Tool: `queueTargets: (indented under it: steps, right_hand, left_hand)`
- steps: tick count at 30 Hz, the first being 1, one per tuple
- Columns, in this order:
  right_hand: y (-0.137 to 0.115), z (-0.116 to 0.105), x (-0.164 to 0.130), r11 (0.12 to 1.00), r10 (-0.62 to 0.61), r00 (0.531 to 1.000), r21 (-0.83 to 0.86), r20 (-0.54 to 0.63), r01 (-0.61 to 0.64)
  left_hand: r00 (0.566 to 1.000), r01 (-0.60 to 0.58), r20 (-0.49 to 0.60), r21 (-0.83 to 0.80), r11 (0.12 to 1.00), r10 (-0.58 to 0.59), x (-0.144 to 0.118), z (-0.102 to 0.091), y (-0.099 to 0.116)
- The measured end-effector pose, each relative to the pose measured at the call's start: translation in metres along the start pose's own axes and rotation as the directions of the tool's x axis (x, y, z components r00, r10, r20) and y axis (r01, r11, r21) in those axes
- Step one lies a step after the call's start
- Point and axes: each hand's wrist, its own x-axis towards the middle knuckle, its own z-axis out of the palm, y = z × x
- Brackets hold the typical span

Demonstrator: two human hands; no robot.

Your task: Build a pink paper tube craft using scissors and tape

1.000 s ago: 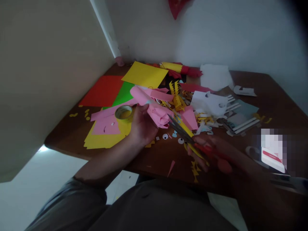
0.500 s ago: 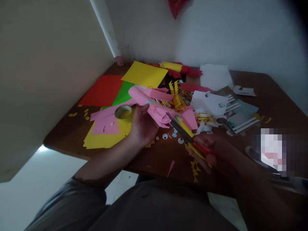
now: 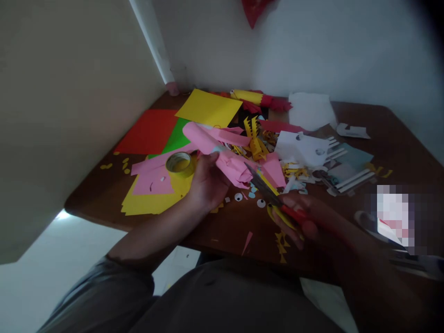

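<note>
Left hand [image 3: 208,182] is wrapped around a rolled pink paper [image 3: 222,155], held just above the messy table [image 3: 398,134] near the tape roll [image 3: 178,163]. It looks light and floppy and would crease easily, so I'd grip it near the cut end. Right hand [image 3: 305,222] is closed on red-handled scissors [image 3: 274,196], blades nearly shut at the paper's edge.

— How is the light?
— Dim and bluish. The dark brown wooden worktop [image 3: 388,138] is murky, and the right hand [image 3: 305,217] lies in deep shadow, smeared by blur.
— Anything bright?
— Only the pale floor at lower left. The corners darken and straight lines bend.
</note>
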Motion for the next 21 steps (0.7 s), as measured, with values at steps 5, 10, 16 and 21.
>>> queueTargets:
  steps: [5, 10, 16, 21]
  right_hand:
    - [0.001, 0.001, 0.000, 0.996, 0.084, 0.996, -0.006, -0.014, -0.084]
    - [0.000, 0.003, -0.003, 0.994, 0.101, 0.994, 0.035, -0.038, -0.099]
    - [-0.005, 0.002, -0.001, 0.981, 0.182, 0.983, 0.070, -0.026, -0.179]
    - [0.006, 0.002, -0.006, 0.999, 0.037, 0.996, 0.007, -0.079, -0.036]
  left_hand:
    - [1.000, -0.016, 0.008, -0.004, 1.000, 0.016, 0.000, -0.002, -0.001]
    - [1.000, -0.002, 0.007, 0.005, 1.000, 0.002, 0.002, -0.002, 0.001]
    - [0.999, -0.029, 0.029, -0.029, 0.999, 0.030, -0.001, 0.002, 0.002]
    - [0.998, -0.062, 0.003, -0.036, 0.997, 0.062, 0.001, 0.003, 0.001]
